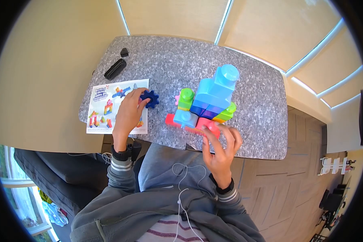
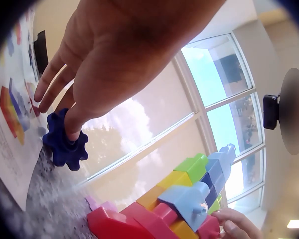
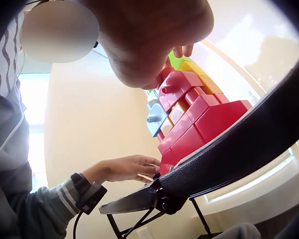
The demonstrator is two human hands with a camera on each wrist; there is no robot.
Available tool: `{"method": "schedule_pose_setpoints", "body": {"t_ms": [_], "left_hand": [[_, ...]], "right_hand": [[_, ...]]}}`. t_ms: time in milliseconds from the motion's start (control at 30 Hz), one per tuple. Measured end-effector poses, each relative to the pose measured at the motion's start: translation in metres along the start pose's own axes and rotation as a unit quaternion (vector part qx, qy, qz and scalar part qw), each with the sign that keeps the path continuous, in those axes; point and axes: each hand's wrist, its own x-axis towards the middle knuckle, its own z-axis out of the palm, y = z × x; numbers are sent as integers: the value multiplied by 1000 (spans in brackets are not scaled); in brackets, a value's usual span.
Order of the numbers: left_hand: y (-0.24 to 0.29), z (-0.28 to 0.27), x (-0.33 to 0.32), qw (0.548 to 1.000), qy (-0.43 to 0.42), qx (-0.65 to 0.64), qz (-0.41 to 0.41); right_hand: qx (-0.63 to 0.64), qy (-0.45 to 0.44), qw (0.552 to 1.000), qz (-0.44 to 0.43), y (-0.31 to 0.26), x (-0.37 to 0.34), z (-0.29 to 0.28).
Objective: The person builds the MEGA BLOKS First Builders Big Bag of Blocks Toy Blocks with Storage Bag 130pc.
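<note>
With thumb and fingers my left hand (image 1: 128, 111) pinches a dark blue toy gear (image 1: 154, 102) at the right edge of a printed building-ideas sheet (image 1: 97, 109). In the left wrist view the thumb tip reaches the middle of the gear (image 2: 57, 144), which stands tilted. My right hand (image 1: 222, 151) grips a red block (image 1: 213, 127) at the near right corner of a built block structure (image 1: 211, 90). Its tall light blue top rises over dark blue, green and yellow blocks. Red blocks (image 3: 189, 127) form its base, and a light blue block (image 3: 155, 119) sits near the front.
A long black object (image 1: 115, 69) and a small black piece (image 1: 124, 52) lie at the back left of the speckled grey table (image 1: 169, 56). Window panels stand behind the table. A dark seat (image 1: 60, 169) is at the lower left.
</note>
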Motion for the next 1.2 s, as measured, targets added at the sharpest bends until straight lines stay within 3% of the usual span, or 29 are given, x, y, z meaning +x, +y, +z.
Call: {"method": "schedule_pose_setpoints", "body": {"t_ms": [367,467,567,667,733,767,833,967,1200], "left_hand": [[7,-1,-2,1000,-13,3,0],[8,-2,-2,998,-31,-40,-21],[14,-5,-2,998,-25,-53,15],[27,-6,-6,994,2,-106,-26],[29,-3,-7,956,-7,-292,-40],[33,4,-5,955,-8,-292,-41],[49,23,1,882,42,-468,25],[82,14,11,928,-3,-371,-20],[94,22,21,909,40,-415,-5]], "right_hand": [[-16,-5,1000,-25,-7,23,1],[-13,2,1000,-4,-11,22,6],[-10,-1,1000,-4,-9,20,9],[11,9,1000,0,-4,19,10],[18,9,1000,-6,-5,22,9],[18,8,1000,-6,-5,23,8],[26,-13,999,-17,-6,28,8],[46,-45,998,-23,-7,38,10],[48,-46,998,-23,-7,40,11]]}}
